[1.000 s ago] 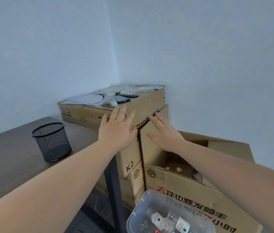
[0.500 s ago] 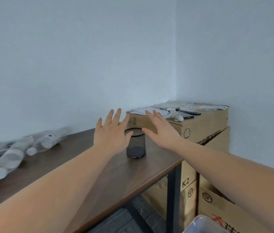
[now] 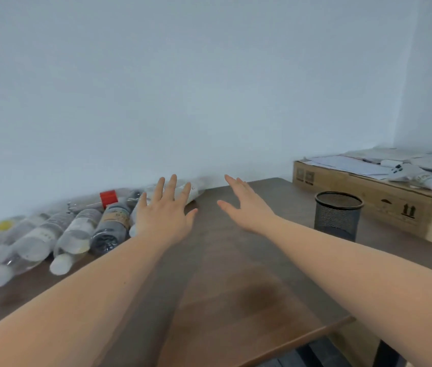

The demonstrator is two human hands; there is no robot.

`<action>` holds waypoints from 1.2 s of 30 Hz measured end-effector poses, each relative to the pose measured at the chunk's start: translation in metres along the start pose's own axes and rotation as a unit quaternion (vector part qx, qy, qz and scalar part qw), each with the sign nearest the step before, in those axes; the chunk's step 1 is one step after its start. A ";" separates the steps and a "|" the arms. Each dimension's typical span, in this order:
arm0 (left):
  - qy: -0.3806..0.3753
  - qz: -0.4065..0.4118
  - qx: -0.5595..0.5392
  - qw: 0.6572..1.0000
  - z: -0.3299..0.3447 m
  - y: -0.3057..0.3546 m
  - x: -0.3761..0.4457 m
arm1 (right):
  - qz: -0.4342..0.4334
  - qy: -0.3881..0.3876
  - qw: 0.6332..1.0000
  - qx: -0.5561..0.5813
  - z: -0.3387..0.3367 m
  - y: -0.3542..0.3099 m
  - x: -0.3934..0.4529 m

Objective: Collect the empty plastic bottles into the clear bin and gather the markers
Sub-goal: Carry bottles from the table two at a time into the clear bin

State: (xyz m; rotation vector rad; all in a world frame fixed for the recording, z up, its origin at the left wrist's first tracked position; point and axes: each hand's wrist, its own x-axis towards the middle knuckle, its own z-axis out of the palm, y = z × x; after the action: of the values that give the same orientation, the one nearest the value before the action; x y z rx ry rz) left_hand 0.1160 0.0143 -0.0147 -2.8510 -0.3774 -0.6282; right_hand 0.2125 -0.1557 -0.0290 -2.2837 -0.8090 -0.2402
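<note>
Several empty plastic bottles (image 3: pixel 77 234) lie on their sides in a blurred row along the wall at the left of the dark wooden table (image 3: pixel 236 287). One has a red cap (image 3: pixel 109 198). My left hand (image 3: pixel 164 215) is stretched out flat with fingers spread, over the right end of the row, hiding part of a bottle. My right hand (image 3: pixel 246 207) reaches forward beside it, fingers apart and empty, above bare tabletop. The clear bin and the markers are out of view.
A black mesh pen cup (image 3: pixel 338 215) stands on the table at the right. Behind it a cardboard box (image 3: pixel 368 194) carries papers, a white tube and dark flat items. White walls meet in the far right corner. The table's front edge runs lower right.
The view has swung left, away from the cardboard boxes and the clear bin on the floor. The bottle row has come into view, and both open hands now reach toward it.
</note>
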 end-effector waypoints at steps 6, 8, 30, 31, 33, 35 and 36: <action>0.002 -0.064 -0.016 0.998 0.023 -0.055 0.019 | -0.027 -0.016 0.999 0.005 0.057 -0.025 0.053; -0.003 -0.077 -0.018 0.997 0.030 -0.068 0.029 | -0.020 -0.017 1.000 0.008 0.074 -0.028 0.072; -0.039 -0.123 -0.052 0.990 0.074 -0.119 0.111 | 0.251 -0.020 0.964 0.082 0.160 -0.033 0.213; -0.042 -0.122 -0.059 0.990 0.075 -0.117 0.111 | 0.258 -0.007 0.962 0.094 0.158 -0.031 0.211; -0.046 -0.119 -0.067 0.990 0.077 -0.113 0.110 | 0.266 0.025 0.957 0.113 0.150 -0.026 0.203; -0.057 -0.115 -0.073 0.989 0.081 -0.107 0.108 | 0.249 0.071 0.958 0.123 0.140 -0.021 0.194; -0.066 -0.114 -0.076 0.988 0.082 -0.103 0.107 | 0.230 0.094 0.961 0.121 0.133 -0.019 0.190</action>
State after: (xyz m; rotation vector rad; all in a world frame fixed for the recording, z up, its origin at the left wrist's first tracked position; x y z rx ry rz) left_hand 0.2120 0.1544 -0.0274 -3.0305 -0.7161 -0.5272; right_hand 0.3434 0.0360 -0.0456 -2.1063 -0.1844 -0.1335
